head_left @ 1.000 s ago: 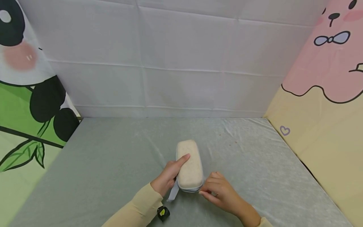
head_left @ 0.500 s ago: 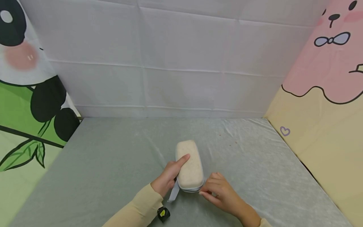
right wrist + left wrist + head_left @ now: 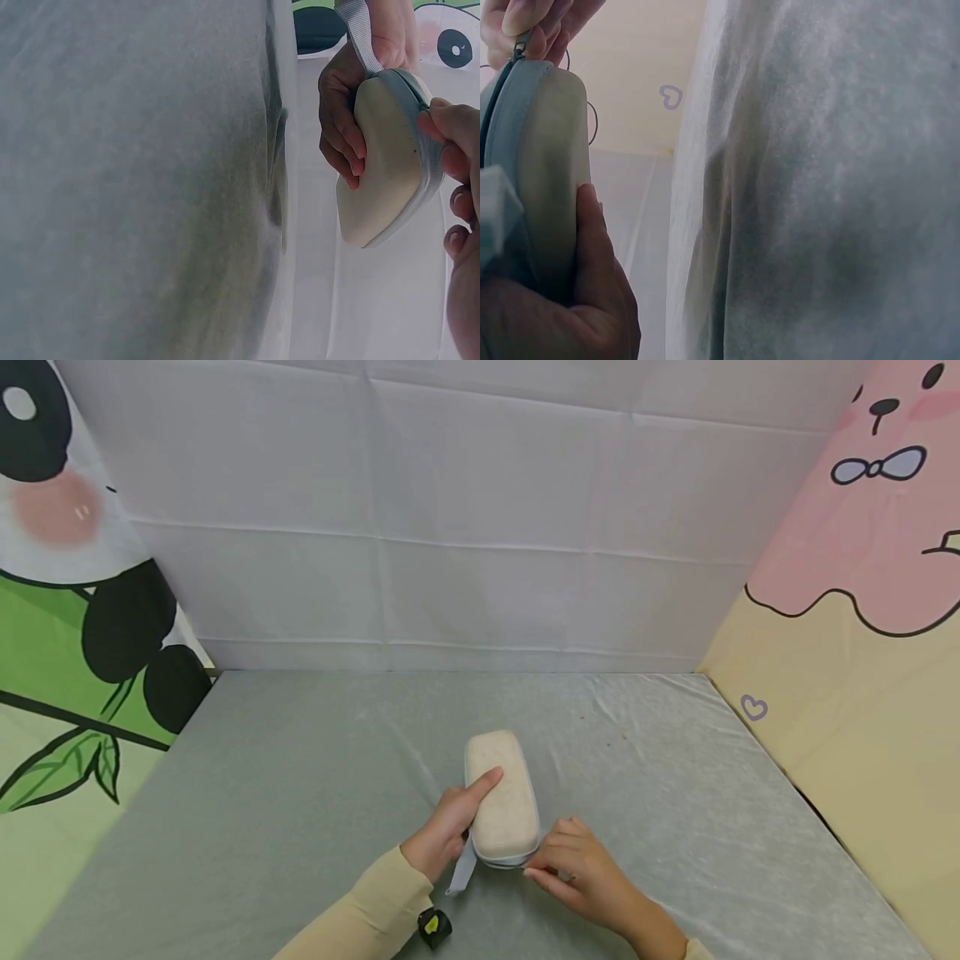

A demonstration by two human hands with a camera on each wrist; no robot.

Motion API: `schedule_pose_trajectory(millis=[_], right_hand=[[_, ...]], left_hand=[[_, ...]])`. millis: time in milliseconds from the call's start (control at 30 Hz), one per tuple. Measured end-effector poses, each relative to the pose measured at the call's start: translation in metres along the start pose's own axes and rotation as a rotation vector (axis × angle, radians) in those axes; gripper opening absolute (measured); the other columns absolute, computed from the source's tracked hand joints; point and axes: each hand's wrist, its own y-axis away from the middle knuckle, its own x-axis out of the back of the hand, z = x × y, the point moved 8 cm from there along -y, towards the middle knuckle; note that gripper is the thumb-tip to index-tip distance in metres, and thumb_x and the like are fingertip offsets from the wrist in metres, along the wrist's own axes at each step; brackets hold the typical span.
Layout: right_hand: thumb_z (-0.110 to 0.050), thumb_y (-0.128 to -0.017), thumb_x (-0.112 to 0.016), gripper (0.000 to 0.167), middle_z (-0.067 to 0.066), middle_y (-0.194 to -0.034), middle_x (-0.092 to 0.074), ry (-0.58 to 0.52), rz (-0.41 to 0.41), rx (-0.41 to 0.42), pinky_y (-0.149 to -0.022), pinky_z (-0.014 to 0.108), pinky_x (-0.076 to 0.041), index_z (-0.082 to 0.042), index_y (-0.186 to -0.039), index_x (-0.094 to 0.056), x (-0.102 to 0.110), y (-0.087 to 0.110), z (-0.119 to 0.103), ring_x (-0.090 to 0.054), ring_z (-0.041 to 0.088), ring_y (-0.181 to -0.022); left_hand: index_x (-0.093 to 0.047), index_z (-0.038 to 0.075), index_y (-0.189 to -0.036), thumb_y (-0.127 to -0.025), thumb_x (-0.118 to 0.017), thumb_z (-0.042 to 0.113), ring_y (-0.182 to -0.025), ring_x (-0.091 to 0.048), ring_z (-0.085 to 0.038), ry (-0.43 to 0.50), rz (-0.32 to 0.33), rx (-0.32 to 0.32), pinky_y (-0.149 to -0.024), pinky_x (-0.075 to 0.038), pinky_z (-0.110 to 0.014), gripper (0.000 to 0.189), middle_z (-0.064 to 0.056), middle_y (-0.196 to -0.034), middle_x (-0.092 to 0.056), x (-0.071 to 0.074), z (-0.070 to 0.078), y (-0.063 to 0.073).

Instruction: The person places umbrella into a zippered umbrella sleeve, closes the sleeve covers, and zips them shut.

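Note:
A cream zippered pencil case (image 3: 504, 810) with light grey-blue edging is held up over the cloth. My left hand (image 3: 450, 827) grips it by its left side, thumb across the top face, fingers round the underside in the right wrist view. A grey strap (image 3: 462, 868) hangs from the case beside that hand. At the near right corner, my right hand (image 3: 581, 868) pinches the small metal zipper pull (image 3: 522, 43), seen in the left wrist view. Along the edging, a dark line of zipper (image 3: 411, 84) shows behind the pull.
Grey cloth (image 3: 337, 760) covers the table. A pale curtain (image 3: 465, 527) stands at the back, with a panda-printed panel (image 3: 120, 627) on the left and a pink-and-yellow printed panel (image 3: 855, 710) on the right. A black wrist device (image 3: 434, 927) sits by the left sleeve.
My right hand has shifted very slightly left along the near end of the case, still pinching the pull. The left hand and case stay almost where they were.

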Motion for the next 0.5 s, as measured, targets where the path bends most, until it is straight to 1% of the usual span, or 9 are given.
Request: schedule_pose_trajectory(millis=[167,267,367,500], right_hand=[[-0.01,-0.079,-0.074,0.009,-0.012,-0.079,-0.061,0.005,0.0,-0.008,-0.069,0.018,-0.03,-0.015,-0.083,-0.068,-0.0003,-0.0004,-0.0001,-0.041,0.003,-0.07],[-0.016,-0.084,-0.07,0.003,-0.012,-0.078,-0.061,0.013,0.003,-0.004,-0.069,0.018,-0.03,-0.014,-0.082,-0.068,-0.0007,-0.0007,-0.0009,-0.04,0.003,-0.07],[-0.022,-0.089,-0.064,0.012,-0.012,-0.077,-0.06,0.024,0.005,0.011,-0.069,0.017,-0.029,-0.014,-0.081,-0.068,-0.0017,-0.0014,-0.0023,-0.039,0.003,-0.068],[-0.021,-0.089,-0.065,0.011,-0.012,-0.075,-0.059,0.027,0.013,0.025,-0.068,0.018,-0.029,-0.014,-0.081,-0.068,-0.0019,-0.0021,-0.0035,-0.038,0.003,-0.067]], left_hand=[[-0.053,-0.005,-0.103,-0.08,-0.065,0.055,-0.073,-0.059,-0.017,0.001,0.002,0.001,-0.07,-0.049,-0.033,0.066,-0.009,-0.086,-0.061,0.0001,-0.0003,-0.0003],[-0.052,-0.006,-0.103,-0.08,-0.065,0.055,-0.074,-0.058,-0.017,0.0,0.008,-0.001,-0.07,-0.049,-0.033,0.066,-0.009,-0.086,-0.06,0.0003,-0.0002,0.0002],[-0.052,-0.006,-0.103,-0.079,-0.066,0.056,-0.074,-0.058,-0.017,-0.008,0.022,-0.001,-0.07,-0.048,-0.032,0.067,-0.009,-0.086,-0.059,0.0007,-0.0002,0.0007],[-0.052,-0.005,-0.103,-0.078,-0.066,0.057,-0.075,-0.057,-0.018,-0.026,0.035,0.004,-0.07,-0.048,-0.032,0.069,-0.01,-0.087,-0.059,0.0009,-0.0008,0.0006]])
